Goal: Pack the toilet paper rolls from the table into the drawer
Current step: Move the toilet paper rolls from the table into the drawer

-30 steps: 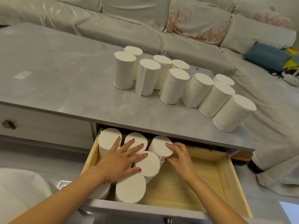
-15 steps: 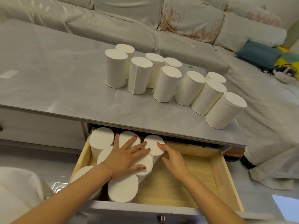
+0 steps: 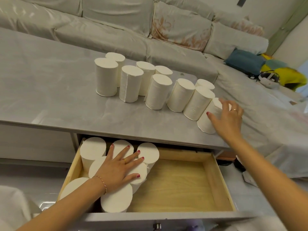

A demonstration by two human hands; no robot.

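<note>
Head view, left hand [image 3: 119,165] flat, grip wide on drawer rolls [image 3: 116,200], right hand [image 3: 227,118] grip cupping table-edge roll [image 3: 207,121].

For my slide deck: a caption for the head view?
Left hand steadies drawer rolls; right hand grasps a roll on the table.

Left hand [image 3: 119,167] flat, fingers spread, palm down, right hand [image 3: 227,117] extended forward, fingers curled

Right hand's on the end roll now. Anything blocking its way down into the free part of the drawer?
Nothing visible does. The right hand touches the end roll by the table's front edge; the drawer beneath lies open, its right half bare wood.
</note>
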